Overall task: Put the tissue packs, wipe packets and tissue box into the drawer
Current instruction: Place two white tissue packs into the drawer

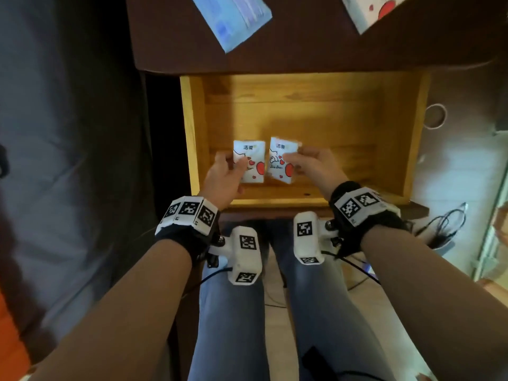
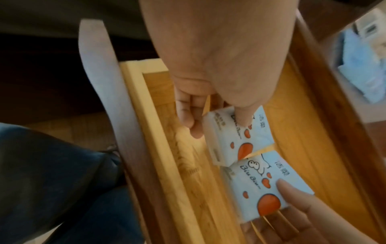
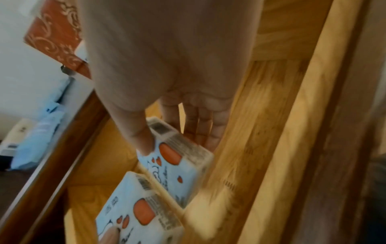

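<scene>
Two white tissue packs with red hearts sit side by side low inside the open yellow wooden drawer (image 1: 192, 133), near its front wall. My left hand (image 1: 233, 163) pinches the left tissue pack (image 1: 254, 171) with thumb on top and fingers at its left edge. My right hand (image 1: 295, 158) pinches the right tissue pack (image 1: 280, 152) the same way. The left wrist view shows my thumb on the left pack (image 2: 236, 142), the right pack (image 2: 267, 186) just beyond. In the right wrist view the held right pack (image 3: 177, 165) tilts beside the left pack (image 3: 133, 211).
On the dark tabletop above the drawer lie a blue wipe packet (image 1: 233, 20) and another heart-printed tissue pack (image 1: 371, 9). A red patterned tissue box (image 3: 54, 38) shows in the right wrist view. The drawer's back and right side hold nothing. Cables lie on the floor (image 1: 445, 229).
</scene>
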The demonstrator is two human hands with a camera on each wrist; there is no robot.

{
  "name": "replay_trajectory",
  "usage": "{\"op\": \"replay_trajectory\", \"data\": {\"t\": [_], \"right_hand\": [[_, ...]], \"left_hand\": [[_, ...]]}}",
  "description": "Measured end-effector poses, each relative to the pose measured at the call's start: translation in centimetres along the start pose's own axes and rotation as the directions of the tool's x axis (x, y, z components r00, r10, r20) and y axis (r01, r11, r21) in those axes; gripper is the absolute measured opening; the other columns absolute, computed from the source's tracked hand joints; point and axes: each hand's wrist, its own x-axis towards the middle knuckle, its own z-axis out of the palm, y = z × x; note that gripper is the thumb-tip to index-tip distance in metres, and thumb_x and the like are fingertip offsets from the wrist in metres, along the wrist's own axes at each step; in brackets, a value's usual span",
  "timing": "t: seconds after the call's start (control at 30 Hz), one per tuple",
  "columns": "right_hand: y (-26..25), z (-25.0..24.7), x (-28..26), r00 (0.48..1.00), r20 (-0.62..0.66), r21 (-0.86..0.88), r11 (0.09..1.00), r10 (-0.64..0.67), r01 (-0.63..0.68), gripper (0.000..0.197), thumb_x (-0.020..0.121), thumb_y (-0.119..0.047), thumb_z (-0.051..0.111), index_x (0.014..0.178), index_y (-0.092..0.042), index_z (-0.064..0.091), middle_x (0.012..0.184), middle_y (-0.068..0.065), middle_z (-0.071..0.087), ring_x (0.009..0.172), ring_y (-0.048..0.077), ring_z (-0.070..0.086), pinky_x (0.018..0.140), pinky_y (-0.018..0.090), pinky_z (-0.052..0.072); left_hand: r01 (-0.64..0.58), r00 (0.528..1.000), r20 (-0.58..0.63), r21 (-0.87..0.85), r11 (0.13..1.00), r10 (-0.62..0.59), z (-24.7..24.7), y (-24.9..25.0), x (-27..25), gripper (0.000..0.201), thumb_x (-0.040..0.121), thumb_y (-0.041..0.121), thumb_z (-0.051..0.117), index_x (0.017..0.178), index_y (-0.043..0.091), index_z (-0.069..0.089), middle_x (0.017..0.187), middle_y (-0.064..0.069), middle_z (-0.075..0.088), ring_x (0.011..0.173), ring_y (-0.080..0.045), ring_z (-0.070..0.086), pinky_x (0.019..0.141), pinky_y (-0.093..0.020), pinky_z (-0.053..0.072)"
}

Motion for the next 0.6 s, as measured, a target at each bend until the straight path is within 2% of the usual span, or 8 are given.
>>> {"op": "replay_trajectory", "data": {"t": [0.07,0.17,0.27,0.33,0.37,0.43,0.5,0.6], "right_hand": [[1.4,0.2,1.7,1.000,-0.009,-0.083,0.996,0.010,-0.011,0.032,0.084,-0.016,0.063,0.114,-0.005,0.061,0.113,0.012,0.068,0.095,0.019,0.067,0.087,0.032,0.055],[2.3,0.3,3.6,0.998,-0.056,-0.270,0.963,-0.040,0.024,0.043,0.083,-0.018,0.065,0.122,-0.005,0.052,0.119,0.012,0.064,0.106,0.024,0.062,0.092,0.037,0.053],[2.7,0.2,5.5,0.996,-0.063,-0.369,0.928,-0.069,0.041,0.049,0.084,-0.017,0.065,0.127,-0.009,0.044,0.122,0.010,0.061,0.107,0.021,0.060,0.084,0.031,0.054],[3.0,0.4,6.4,0.997,-0.035,-0.412,0.910,-0.069,0.049,0.045,0.085,-0.016,0.063,0.126,-0.009,0.044,0.122,0.010,0.060,0.102,0.019,0.059,0.075,0.025,0.053],[3.0,0.6,6.8,0.997,-0.021,-0.447,0.893,-0.068,0.052,0.044,0.086,-0.017,0.062,0.125,-0.009,0.045,0.123,0.011,0.060,0.103,0.020,0.059,0.076,0.026,0.053],[3.1,0.9,7.5,0.998,-0.005,-0.503,0.862,-0.068,0.056,0.042,0.086,-0.018,0.061,0.124,-0.009,0.047,0.125,0.011,0.059,0.108,0.023,0.059,0.084,0.028,0.052],[3.3,1.2,8.0,0.998,-0.012,-0.532,0.846,-0.057,0.042,0.041,0.086,-0.019,0.062,0.123,-0.009,0.049,0.126,0.009,0.059,0.112,0.022,0.058,0.088,0.027,0.050],[3.2,1.3,8.1,0.997,-0.046,-0.565,0.824,-0.065,0.028,0.055,0.082,-0.021,0.066,0.132,-0.012,0.046,0.136,0.010,0.050,0.122,0.024,0.051,0.102,0.034,0.045]], "left_hand": [[0.025,0.999,-0.033,0.010,1.000,-0.025,0.9,-1.0,1.1,0.029,0.095,0.031,0.046,0.116,0.011,0.041,0.098,-0.001,0.058,0.063,-0.011,0.058,0.056,-0.027,0.053],[0.042,0.995,-0.093,0.066,0.997,-0.036,1.8,-1.8,2.9,0.034,0.095,0.030,0.047,0.121,0.009,0.041,0.110,-0.006,0.061,0.066,-0.020,0.061,0.066,-0.036,0.055],[0.070,0.991,-0.121,0.124,0.990,-0.055,2.4,-2.2,4.3,0.035,0.094,0.029,0.049,0.122,0.009,0.042,0.115,-0.007,0.061,0.068,-0.022,0.062,0.069,-0.036,0.055],[0.099,0.989,-0.122,0.150,0.984,-0.081,2.5,-2.2,5.1,0.036,0.092,0.030,0.052,0.121,0.010,0.044,0.119,-0.008,0.061,0.081,-0.029,0.067,0.076,-0.042,0.057],[0.107,0.989,-0.120,0.169,0.980,-0.087,2.5,-2.2,5.4,0.037,0.091,0.030,0.053,0.121,0.010,0.046,0.121,-0.010,0.061,0.089,-0.032,0.067,0.080,-0.045,0.057],[0.105,0.990,-0.116,0.228,0.968,-0.080,2.4,-2.2,6.0,0.038,0.090,0.032,0.056,0.120,0.010,0.050,0.120,-0.010,0.062,0.095,-0.028,0.065,0.082,-0.039,0.055],[0.101,0.992,-0.110,0.311,0.945,-0.070,2.1,-2.3,6.3,0.035,0.091,0.032,0.054,0.118,0.011,0.057,0.117,-0.010,0.065,0.091,-0.022,0.063,0.073,-0.029,0.048],[0.123,0.988,-0.128,0.366,0.922,-0.081,1.4,-2.4,6.0,0.033,0.092,0.035,0.051,0.113,0.013,0.063,0.108,-0.014,0.069,0.087,-0.028,0.066,0.068,-0.030,0.048]]}}
